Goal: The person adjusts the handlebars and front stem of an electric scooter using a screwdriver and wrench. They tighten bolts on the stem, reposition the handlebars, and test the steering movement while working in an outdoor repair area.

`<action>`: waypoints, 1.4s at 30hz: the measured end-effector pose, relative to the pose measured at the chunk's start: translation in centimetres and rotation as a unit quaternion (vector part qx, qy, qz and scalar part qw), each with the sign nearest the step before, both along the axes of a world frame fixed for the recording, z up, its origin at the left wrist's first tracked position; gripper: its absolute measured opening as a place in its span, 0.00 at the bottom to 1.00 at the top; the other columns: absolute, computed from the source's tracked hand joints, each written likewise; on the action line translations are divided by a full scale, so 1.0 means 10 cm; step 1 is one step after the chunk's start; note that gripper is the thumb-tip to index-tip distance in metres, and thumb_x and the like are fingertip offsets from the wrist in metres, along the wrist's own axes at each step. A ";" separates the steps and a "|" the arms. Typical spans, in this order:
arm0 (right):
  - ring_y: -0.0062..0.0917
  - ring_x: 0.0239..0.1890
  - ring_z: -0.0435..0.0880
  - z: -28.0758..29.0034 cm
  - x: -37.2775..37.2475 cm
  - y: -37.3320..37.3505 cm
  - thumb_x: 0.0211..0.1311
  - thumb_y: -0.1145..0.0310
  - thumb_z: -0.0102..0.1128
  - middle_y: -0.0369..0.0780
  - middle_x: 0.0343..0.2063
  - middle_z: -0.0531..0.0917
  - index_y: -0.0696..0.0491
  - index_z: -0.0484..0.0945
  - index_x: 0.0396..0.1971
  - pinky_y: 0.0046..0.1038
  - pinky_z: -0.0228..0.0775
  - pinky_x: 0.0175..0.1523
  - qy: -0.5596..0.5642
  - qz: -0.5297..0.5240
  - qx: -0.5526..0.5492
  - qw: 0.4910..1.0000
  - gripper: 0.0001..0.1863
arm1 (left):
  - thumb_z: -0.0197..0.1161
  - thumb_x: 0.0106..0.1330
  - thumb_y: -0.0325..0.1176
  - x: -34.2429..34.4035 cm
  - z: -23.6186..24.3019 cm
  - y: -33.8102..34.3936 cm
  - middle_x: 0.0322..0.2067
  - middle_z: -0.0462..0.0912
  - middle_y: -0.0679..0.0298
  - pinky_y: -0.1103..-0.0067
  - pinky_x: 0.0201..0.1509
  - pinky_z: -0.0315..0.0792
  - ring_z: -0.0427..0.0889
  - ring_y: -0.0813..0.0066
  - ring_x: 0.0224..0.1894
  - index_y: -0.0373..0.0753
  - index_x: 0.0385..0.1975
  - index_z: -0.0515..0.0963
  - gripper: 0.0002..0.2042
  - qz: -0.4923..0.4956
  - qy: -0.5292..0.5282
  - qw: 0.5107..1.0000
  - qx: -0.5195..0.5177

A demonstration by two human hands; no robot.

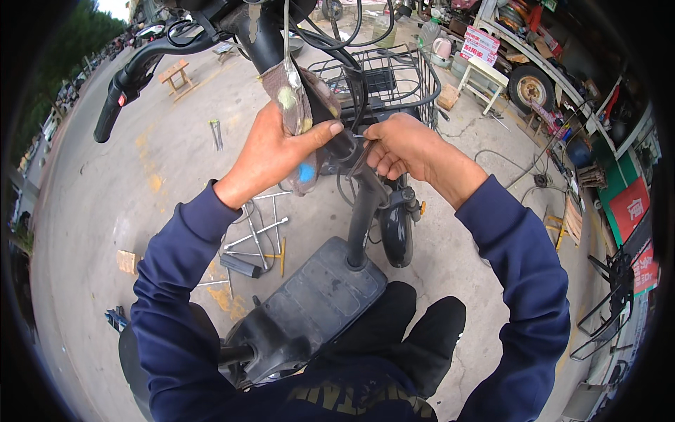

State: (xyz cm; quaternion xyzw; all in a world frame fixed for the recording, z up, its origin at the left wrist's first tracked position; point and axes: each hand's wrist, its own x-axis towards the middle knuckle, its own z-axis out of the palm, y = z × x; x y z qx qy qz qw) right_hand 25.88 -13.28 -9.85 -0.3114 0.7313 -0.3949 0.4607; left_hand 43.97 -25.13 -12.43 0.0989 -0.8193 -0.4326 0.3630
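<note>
Scooter (299,302), one, black, seen in the head view: it runs from the near left to the far middle of the scene, its flat footboard (327,281) below one steering column (364,207). One handlebar grip (107,116) shows at the far left; one wire basket (415,74) and one front mudguard (397,235) lie beyond the column. Two hands are at work on its upper part. Left hand (278,148): closed around one fabric piece (306,172), brownish with pale and blue patches, which lies against the front of the scooter above and below the hand; the thumb is stretched to the right, and the fingers behind are hidden. Right hand (404,148): narrow, fingers curled, thumb and forefinger close together just right of the column; a thin dark strip (362,156) shows at the fingertips, but whether it is gripped or merely touched cannot be told. On the concrete floor (169,225), left of the footboard, metal tools (256,235) overlap, their exact number unclear, with one dark grey block (240,266) beside them and one wood block (128,261) farther left. Two stools stand far off: one orange-brown stool (174,74) at left, one white stool (485,79) at right, the latter near one tyred wheel (532,88). Two red panels (629,209) appear at the right.
</note>
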 end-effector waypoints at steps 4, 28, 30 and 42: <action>0.21 0.13 0.76 0.07 0.05 -0.14 0.70 0.65 0.49 0.37 0.16 0.76 0.60 0.75 0.30 0.23 0.68 0.15 0.028 0.007 0.042 0.999 0.14 | 0.72 0.61 0.33 0.01 0.00 0.00 0.37 0.83 0.63 0.76 0.48 0.75 0.80 0.76 0.41 0.35 0.46 0.76 0.17 0.008 0.003 1.000 -0.014; 0.31 0.36 0.81 -0.29 0.89 0.81 0.71 0.57 0.52 0.43 0.32 0.81 0.65 0.70 0.51 0.30 0.73 0.43 0.102 -0.058 -0.223 0.968 0.24 | 0.71 0.60 0.32 -0.04 0.02 0.05 0.35 0.83 0.62 0.74 0.45 0.76 0.81 0.73 0.38 0.35 0.44 0.76 0.15 0.021 0.028 0.998 -0.045; 0.28 0.32 0.80 -0.29 0.85 0.80 0.72 0.55 0.50 0.40 0.27 0.80 0.64 0.72 0.48 0.27 0.72 0.39 0.062 -0.140 -0.213 0.965 0.23 | 0.71 0.61 0.32 -0.01 0.02 0.04 0.34 0.82 0.63 0.74 0.44 0.76 0.81 0.74 0.37 0.36 0.43 0.76 0.15 0.027 0.030 0.997 -0.058; 0.19 0.16 0.68 -0.41 0.90 0.43 0.74 0.57 0.44 0.33 0.16 0.71 0.59 0.72 0.30 0.23 0.64 0.23 0.037 -0.018 -0.178 0.983 0.19 | 0.71 0.62 0.32 -0.01 0.02 0.06 0.36 0.82 0.66 0.77 0.45 0.76 0.80 0.78 0.38 0.36 0.46 0.76 0.16 0.001 -0.004 1.000 0.002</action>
